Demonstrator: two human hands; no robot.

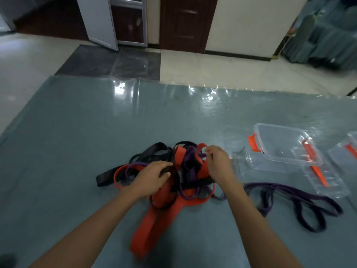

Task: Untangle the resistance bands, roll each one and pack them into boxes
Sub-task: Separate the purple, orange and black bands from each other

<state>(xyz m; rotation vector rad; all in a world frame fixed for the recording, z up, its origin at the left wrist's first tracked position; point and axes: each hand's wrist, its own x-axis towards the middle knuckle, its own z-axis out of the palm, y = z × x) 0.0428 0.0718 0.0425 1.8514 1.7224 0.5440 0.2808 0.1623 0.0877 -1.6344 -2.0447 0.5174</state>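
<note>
Head view puts the tangle of resistance bands on the bench straight ahead of me. The clear box stands open just right of the tangle, with a second box further right at the frame edge. One purple band lies right of the tangle, seemingly free of it. My left hand rests on the tangle's left half, its grip curled round a black band. My right hand is at the tangle's far right corner, its grip narrowed to a fingertip pinch on an orange loop.

I judge the main risk to be pulling that loop while black and purple strands cross it, which would cinch the knot tighter. A stretched band slipping from so small a pinch could snap back. A hard tug rightward could also drag the tangle into the clear box or over the purple band, snaring it.
</note>
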